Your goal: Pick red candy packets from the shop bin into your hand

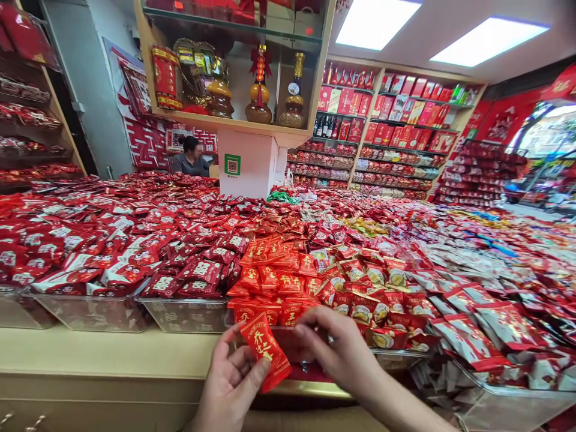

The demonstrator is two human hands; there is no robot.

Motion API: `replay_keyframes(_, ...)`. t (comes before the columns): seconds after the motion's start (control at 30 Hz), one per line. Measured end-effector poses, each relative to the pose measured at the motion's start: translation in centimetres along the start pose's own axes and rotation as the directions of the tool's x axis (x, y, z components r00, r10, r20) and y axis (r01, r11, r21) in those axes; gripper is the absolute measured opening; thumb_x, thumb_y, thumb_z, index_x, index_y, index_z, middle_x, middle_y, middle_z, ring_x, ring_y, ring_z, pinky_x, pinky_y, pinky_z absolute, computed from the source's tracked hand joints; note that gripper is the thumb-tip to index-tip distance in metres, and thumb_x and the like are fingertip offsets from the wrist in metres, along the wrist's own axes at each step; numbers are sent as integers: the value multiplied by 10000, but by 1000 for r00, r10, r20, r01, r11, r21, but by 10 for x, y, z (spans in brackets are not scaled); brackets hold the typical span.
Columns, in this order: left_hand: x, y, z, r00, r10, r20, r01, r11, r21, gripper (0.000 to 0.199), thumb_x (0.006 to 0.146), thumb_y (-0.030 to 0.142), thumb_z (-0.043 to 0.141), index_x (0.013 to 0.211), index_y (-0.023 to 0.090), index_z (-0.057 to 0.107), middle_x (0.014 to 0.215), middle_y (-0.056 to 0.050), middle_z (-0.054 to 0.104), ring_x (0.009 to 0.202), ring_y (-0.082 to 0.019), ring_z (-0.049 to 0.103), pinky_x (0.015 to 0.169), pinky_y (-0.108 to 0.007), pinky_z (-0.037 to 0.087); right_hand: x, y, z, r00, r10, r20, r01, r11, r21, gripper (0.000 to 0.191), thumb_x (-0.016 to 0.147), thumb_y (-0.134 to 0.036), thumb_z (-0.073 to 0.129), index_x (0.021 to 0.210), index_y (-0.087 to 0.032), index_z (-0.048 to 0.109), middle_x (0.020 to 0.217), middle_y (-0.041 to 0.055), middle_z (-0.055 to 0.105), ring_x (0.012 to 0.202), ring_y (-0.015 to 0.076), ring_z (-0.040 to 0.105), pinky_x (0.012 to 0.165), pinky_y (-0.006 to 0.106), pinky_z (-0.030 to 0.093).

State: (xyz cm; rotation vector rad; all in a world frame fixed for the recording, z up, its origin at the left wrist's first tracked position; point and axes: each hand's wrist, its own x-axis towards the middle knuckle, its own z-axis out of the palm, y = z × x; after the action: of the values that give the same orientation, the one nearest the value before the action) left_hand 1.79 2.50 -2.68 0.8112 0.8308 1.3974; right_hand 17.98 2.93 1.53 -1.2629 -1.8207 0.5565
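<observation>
My left hand [231, 372] grips a small red packet [265, 351] with gold lettering, the thumb pressed on its front. It is tilted, its top edge close to the bin front. To the right, my right hand [335, 345] is at the front of the bin of matching red packets [270, 279], its fingers bent and slightly apart. I see nothing held in it. Its fingertips overlap the front row in view; whether they touch it I cannot tell. Part of the bin's front is hidden behind both hands.
Clear bins [184, 315] of maroon packets stand at left, durian-pictured packets [373, 300] at right, and red-and-white packets [504, 318] beyond. A pale counter ledge [90, 354] runs in front. Behind are a pillar with a QR code [232, 165], bottle shelves [258, 108] and a seated person [191, 157].
</observation>
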Motion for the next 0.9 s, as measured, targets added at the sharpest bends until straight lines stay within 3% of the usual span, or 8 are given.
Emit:
replay_keyframes(0.1,14,27,-6,996,84,-21,-82,995,59,793,542,230,781,1191,286,328,747,15,715,740,-194,667,687,-285,533,38,-10,-12,992,-127,10,122,921,-371,158,820,-229,473,854,-176,618,836,62,629,805,180,535,741,276,392)
replay_keyframes(0.2,35,57,-12,982,189,-12,-185,970,157,729,551,240,774,1172,248,391,708,21,699,722,-167,660,677,-247,523,72,-11,-4,993,-91,76,117,850,-514,217,816,-198,463,947,-158,632,913,92,642,871,208,544,798,302,374)
replay_keyframes(0.33,65,83,-16,979,189,80,-205,925,321,690,567,241,761,1170,197,428,699,12,688,708,-135,639,683,-226,493,91,-5,12,991,-58,118,114,834,-540,224,783,-197,484,918,-137,651,851,118,659,812,226,575,755,315,386)
replay_keyframes(0.47,87,91,-15,982,143,122,-181,898,401,661,600,274,733,1182,182,434,696,14,683,709,-138,635,680,-229,471,88,-5,15,990,-60,124,117,836,-535,214,774,-208,495,900,-128,648,847,118,659,807,214,576,739,297,387)
replay_keyframes(0.63,106,94,-1,977,81,198,-174,841,512,596,630,302,702,1157,159,465,606,38,633,495,-99,555,461,-178,382,85,-3,14,991,-78,112,123,864,-488,161,749,-199,525,820,-140,657,798,97,661,773,207,578,717,288,402)
replay_keyframes(0.7,113,94,7,966,39,257,-183,802,569,623,633,304,695,1184,152,448,559,56,595,455,-88,512,439,-176,346,85,-1,12,993,-84,87,115,882,-457,142,748,-201,533,803,-154,655,795,82,658,779,202,579,721,286,412)
replay_keyframes(0.8,123,92,21,945,3,328,-224,735,640,668,641,319,672,1228,156,397,527,87,530,422,-76,455,430,-181,312,83,2,4,997,-80,10,77,909,-410,176,757,-198,526,892,-137,620,834,87,644,783,201,575,718,305,433)
replay_keyframes(0.9,128,87,34,936,-10,352,-265,639,722,698,623,344,666,1226,127,390,501,100,489,405,-79,417,415,-190,277,79,6,-5,995,-97,-37,78,931,-357,330,724,-188,573,1047,-136,530,978,91,590,836,184,556,751,308,448)
